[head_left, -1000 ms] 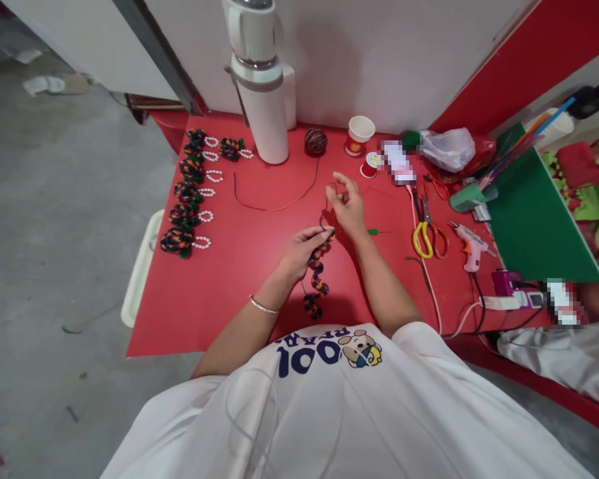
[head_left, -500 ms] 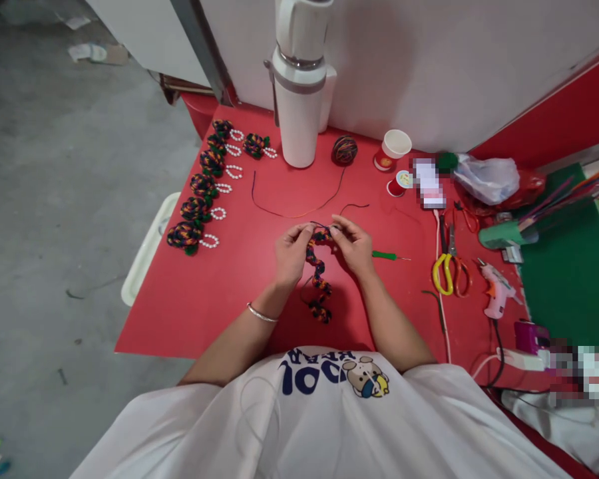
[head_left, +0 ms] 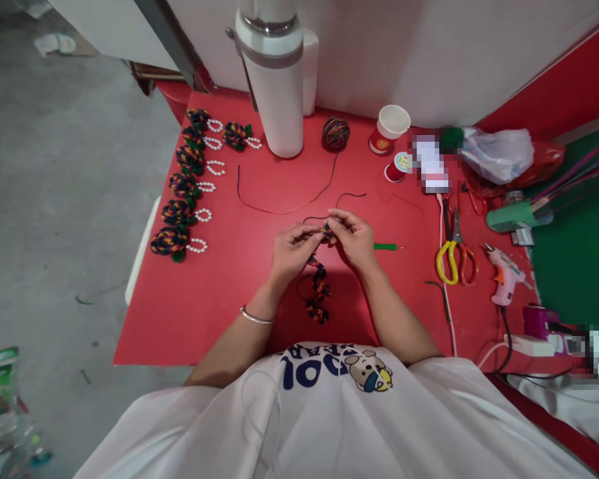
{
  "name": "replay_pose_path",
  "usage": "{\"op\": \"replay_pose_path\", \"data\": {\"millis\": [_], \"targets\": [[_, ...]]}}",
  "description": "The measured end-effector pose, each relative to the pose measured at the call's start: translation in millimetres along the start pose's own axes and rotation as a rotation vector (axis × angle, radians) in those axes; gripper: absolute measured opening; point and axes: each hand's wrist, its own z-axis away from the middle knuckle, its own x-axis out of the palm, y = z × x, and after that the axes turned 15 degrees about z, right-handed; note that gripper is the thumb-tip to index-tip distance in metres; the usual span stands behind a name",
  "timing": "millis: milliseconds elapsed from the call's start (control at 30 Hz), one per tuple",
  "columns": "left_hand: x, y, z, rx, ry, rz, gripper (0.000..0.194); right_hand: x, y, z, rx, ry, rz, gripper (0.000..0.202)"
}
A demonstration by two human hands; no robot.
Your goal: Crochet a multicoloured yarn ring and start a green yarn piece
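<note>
Multicoloured yarn strip [head_left: 319, 271]: dark with orange flecks, its upper end between the two hands over the middle of the table, the rest curling down toward the person's shirt [head_left: 309, 412]; whether the lower curls touch the tabletop, I cannot tell.
Left hand [head_left: 295, 249]: thumb and fingers pinched on the strip's upper end, a silver bangle [head_left: 257, 316] at the wrist.
Right hand [head_left: 354, 239]: thumb and forefinger pinched on the same end, just beside the left fingertips.
Loose yarn tail [head_left: 351, 194]: a thin dark line on the table beyond the right hand.
Green-handled hook [head_left: 385, 247]: lying just right of the right hand.
Yarn ball [head_left: 336, 134]: near the wall, its strand bowing leftward across the red table [head_left: 219, 299].
Finished-looking bundles [head_left: 170, 241]: six in a column along the left edge, a seventh beside the top ones, each near a white bead ring [head_left: 197, 246].
Right side: yellow-handled scissors [head_left: 448, 263], then a pink glue gun [head_left: 506, 276].
Back: white flask [head_left: 277, 100] standing upright, left of the ball.
</note>
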Motion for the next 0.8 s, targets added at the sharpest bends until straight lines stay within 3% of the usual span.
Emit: {"op": "replay_pose_path", "data": {"millis": [267, 433, 533, 700, 800], "targets": [[1.3, 3.8, 0.9, -0.127, 0.037, 0.064, 0.026, 2.0, 2.6, -2.0, 0.018, 0.06, -0.006, 0.043], [-1.0, 0.1, 0.6, -0.119, 0.032, 0.049, 0.025, 2.3, 3.4, -2.7, 0.016, 0.056, 0.0, 0.047], [-2.5, -2.6, 0.7, -0.118, 0.012, 0.09, 0.027, 2.5, 0.7, -0.1, 0.016, 0.002, -0.024, 0.047], [-4.0, -3.7, -0.7, -0.156, 0.032, 0.203, 0.034, 1.7, -4.9, 5.7, 0.035, -0.198, -0.083, 0.053], [-4.4, -3.1, -1.4, -0.124, 0.045, 0.165, 0.033, 2.1, -4.4, 5.7, 0.032, -0.212, -0.043, 0.052]]}}
